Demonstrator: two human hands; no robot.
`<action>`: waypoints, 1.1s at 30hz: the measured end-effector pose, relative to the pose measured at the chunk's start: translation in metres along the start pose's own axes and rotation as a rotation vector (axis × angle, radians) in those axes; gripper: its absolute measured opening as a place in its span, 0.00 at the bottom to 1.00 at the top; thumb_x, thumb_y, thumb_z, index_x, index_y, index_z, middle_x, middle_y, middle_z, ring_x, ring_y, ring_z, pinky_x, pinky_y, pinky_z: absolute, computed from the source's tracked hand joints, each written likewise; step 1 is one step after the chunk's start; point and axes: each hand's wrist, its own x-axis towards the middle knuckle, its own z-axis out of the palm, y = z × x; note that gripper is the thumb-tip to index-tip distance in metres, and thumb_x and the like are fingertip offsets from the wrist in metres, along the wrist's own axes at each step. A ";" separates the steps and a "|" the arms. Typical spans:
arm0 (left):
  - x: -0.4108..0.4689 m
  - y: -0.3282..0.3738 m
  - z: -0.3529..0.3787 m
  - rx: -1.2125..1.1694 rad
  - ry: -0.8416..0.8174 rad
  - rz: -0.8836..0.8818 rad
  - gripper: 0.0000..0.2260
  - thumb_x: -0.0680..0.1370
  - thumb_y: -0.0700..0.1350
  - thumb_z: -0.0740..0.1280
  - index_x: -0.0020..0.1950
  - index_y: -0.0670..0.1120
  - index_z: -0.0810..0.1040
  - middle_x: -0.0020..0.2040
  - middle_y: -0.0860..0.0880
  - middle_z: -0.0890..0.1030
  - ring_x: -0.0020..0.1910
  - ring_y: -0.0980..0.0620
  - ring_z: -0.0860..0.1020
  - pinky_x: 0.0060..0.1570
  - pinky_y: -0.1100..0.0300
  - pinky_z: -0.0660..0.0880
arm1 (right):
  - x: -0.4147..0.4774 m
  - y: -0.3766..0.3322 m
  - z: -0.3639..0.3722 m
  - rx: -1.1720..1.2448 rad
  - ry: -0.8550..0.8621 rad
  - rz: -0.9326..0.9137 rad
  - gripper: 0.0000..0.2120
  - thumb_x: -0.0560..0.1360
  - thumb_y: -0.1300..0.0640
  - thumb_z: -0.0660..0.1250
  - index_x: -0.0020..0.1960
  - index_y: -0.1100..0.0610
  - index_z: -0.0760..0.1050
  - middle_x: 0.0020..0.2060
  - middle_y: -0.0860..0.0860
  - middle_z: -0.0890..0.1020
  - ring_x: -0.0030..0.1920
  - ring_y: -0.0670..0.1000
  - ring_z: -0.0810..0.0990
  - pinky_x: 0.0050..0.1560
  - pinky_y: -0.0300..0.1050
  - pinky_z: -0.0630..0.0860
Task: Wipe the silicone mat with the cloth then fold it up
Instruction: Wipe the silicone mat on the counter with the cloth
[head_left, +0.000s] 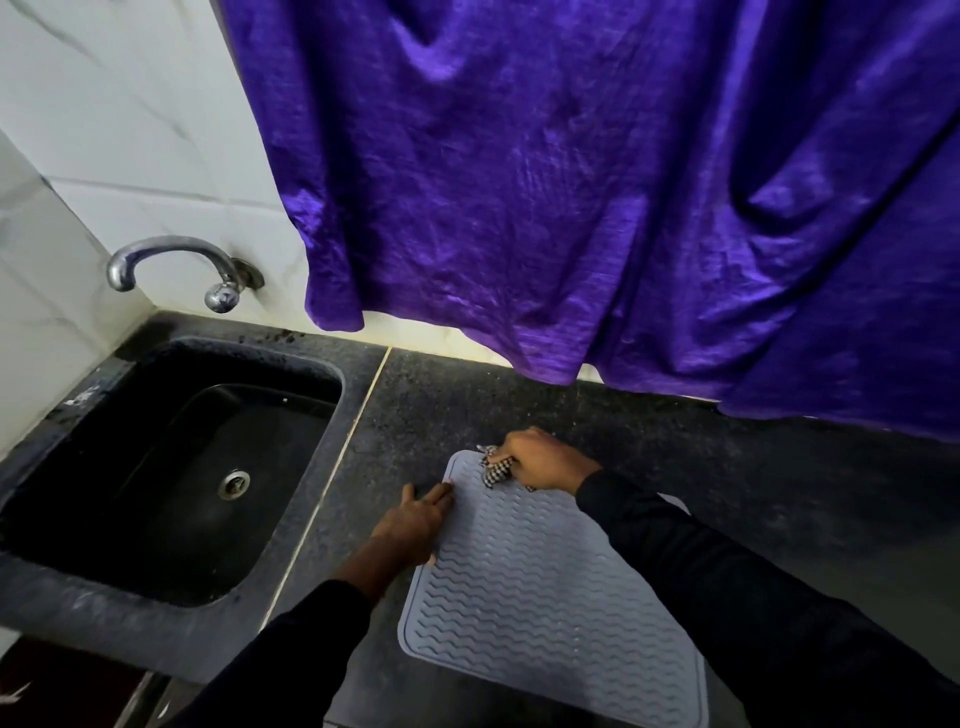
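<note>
Two hands: both at the grey silicone mat (545, 597)
Left hand (415, 519): fingers straight, pressed flat on the mat's left edge, holding nothing
Right hand (540, 462): curled round a bunched checked cloth (492, 472) at the mat's far corner
Silicone mat: flat and unfolded on the speckled counter (727, 493), just right of the black sink (171, 467)
Behind: purple curtain (571, 182), chrome tap (171, 260)

My feed is dim low down: the black sink (260, 370) and dark bench (753, 493) swallow detail, and the sleeves (727, 597) read near black. The white tiled wall (119, 119) is brightest, the purple curtain (571, 182) carries soft sheen, and the tap (171, 249) glints. The silicone mat (545, 623) ridges stay readable. Edges bow from the wide lens, and everything is slightly soft.
</note>
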 end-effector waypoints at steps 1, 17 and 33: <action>0.000 0.000 0.000 0.001 0.007 -0.003 0.36 0.77 0.41 0.66 0.80 0.50 0.50 0.81 0.54 0.47 0.73 0.30 0.57 0.64 0.41 0.74 | 0.004 -0.008 0.000 0.014 0.026 -0.018 0.17 0.73 0.62 0.65 0.60 0.55 0.80 0.53 0.55 0.81 0.55 0.56 0.78 0.57 0.49 0.73; -0.008 0.007 -0.009 0.026 0.012 -0.021 0.37 0.78 0.43 0.66 0.81 0.48 0.49 0.81 0.53 0.48 0.74 0.31 0.57 0.64 0.43 0.74 | -0.026 0.015 0.014 -0.202 -0.107 -0.091 0.18 0.75 0.60 0.62 0.64 0.50 0.77 0.60 0.55 0.77 0.61 0.60 0.74 0.67 0.50 0.63; -0.009 0.014 -0.014 0.181 0.075 0.004 0.36 0.77 0.43 0.66 0.80 0.43 0.51 0.81 0.46 0.51 0.72 0.38 0.65 0.75 0.45 0.57 | -0.050 0.043 0.037 -0.124 -0.011 -0.027 0.30 0.74 0.67 0.59 0.70 0.42 0.71 0.73 0.46 0.67 0.65 0.65 0.66 0.69 0.53 0.65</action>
